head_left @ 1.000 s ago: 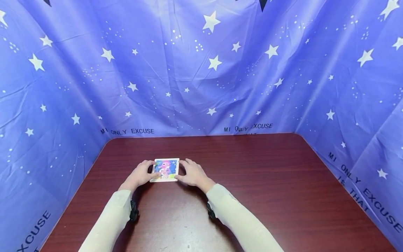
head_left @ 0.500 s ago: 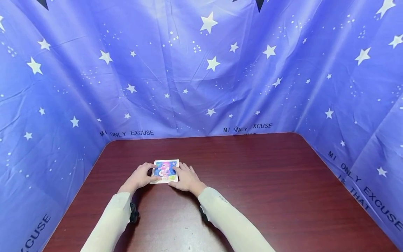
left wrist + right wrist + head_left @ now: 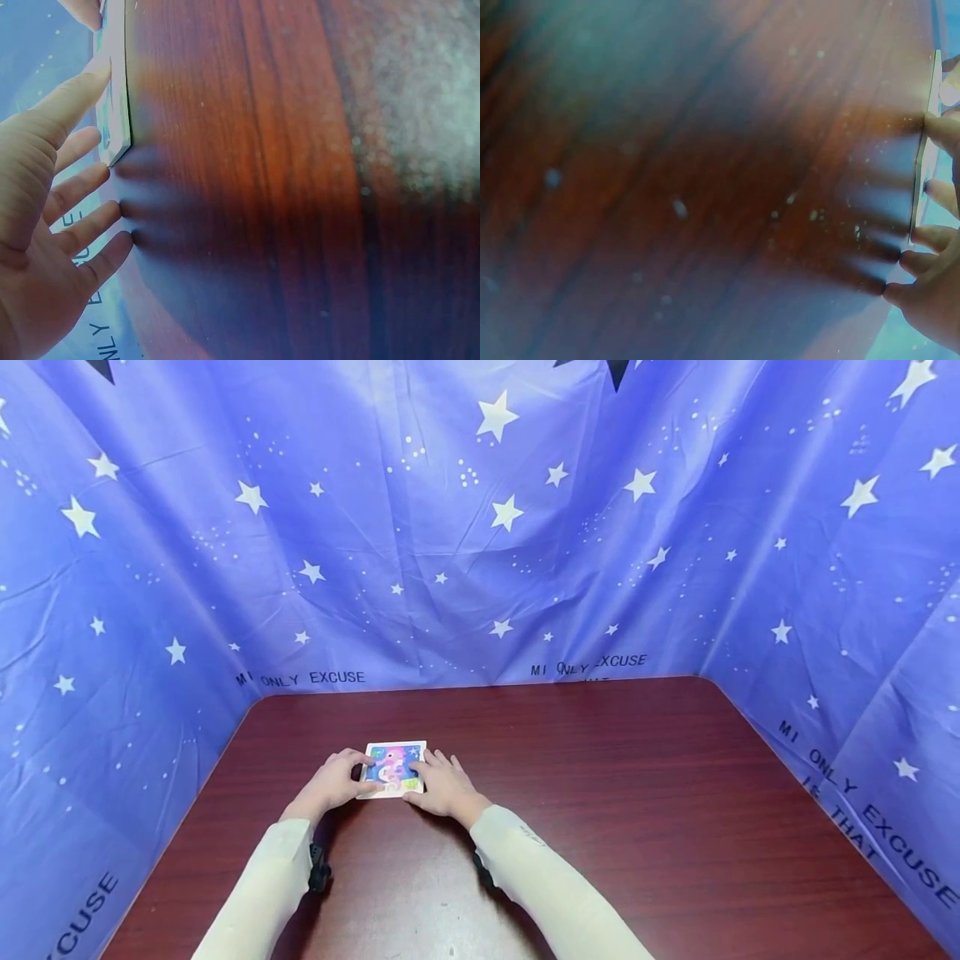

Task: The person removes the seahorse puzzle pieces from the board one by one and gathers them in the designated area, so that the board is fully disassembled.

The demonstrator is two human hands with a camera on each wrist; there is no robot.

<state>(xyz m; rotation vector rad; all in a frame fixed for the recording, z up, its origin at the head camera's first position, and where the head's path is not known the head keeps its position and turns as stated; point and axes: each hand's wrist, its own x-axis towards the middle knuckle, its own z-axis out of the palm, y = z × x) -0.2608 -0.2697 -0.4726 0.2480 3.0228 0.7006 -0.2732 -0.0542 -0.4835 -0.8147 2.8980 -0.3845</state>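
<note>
A small square puzzle board (image 3: 397, 753) with a pale border lies on the table in the head view. Its picture is a pink seahorse on blue. At its left side my left hand (image 3: 332, 782) rests with thumb and index fingertip touching the face. In the left wrist view that hand (image 3: 52, 187) has spread fingers, several tips by the tabletop, and a thumb on the board (image 3: 115, 112). My right hand (image 3: 444, 787) lies over the right edge, index finger on the face, thumb at the near edge. The right wrist view shows its fingertips along the board's edge (image 3: 928, 112).
The dark red wooden table (image 3: 600, 793) spreads around the board, widest to the right. A blue cloth with white stars (image 3: 480, 527) hangs behind the table and along both sides. Each forearm wears a pale sleeve and a black wrist camera (image 3: 319, 868).
My right hand has shifted left, from the board's right edge onto its face. The left hand stays nearly in place. The whole head view has shifted slightly.
</note>
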